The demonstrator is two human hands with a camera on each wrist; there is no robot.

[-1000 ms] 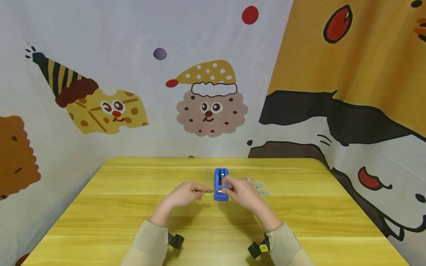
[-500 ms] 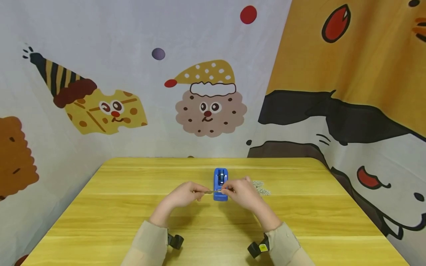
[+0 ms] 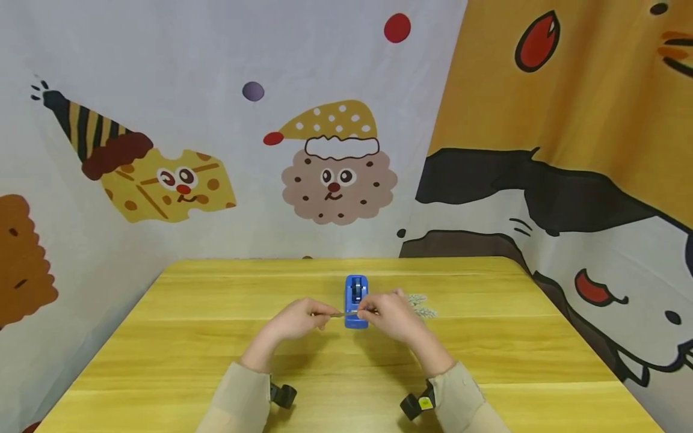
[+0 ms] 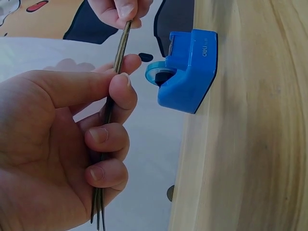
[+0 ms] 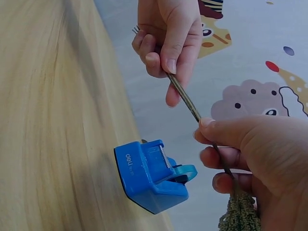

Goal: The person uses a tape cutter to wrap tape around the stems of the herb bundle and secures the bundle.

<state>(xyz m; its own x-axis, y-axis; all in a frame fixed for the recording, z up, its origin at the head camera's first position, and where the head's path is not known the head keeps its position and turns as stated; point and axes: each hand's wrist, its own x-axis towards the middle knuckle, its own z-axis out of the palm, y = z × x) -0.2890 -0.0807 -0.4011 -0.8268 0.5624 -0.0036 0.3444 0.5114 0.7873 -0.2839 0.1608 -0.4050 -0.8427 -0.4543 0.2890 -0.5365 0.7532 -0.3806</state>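
Note:
A bundle of thin brown stems (image 5: 185, 96) with grey-green, fuzzy heads (image 5: 239, 213), like dried flowers, is stretched between both hands above the table. My left hand (image 3: 295, 319) grips its lower part, fingers curled round it, and the loose stem ends (image 4: 98, 209) poke out below the little finger in the left wrist view. Closer to the heads, my right hand (image 3: 394, 317) pinches the stems between thumb and fingers. A short stretch of stem shows between the hands. Just behind it stands a blue tape dispenser (image 3: 356, 323) with a roll of tape (image 5: 186, 172) in it.
The wooden table (image 3: 178, 349) has its far edge up against a cartoon-printed curtain (image 3: 216, 54). A dark wrist camera (image 3: 284, 396) is strapped at the left sleeve and another camera (image 3: 412, 406) at the right one.
The right index finger, raised a second ago, has come down onto the stems beside the thumb. Both hands keep their places at the bundle; the head view has shifted slightly.

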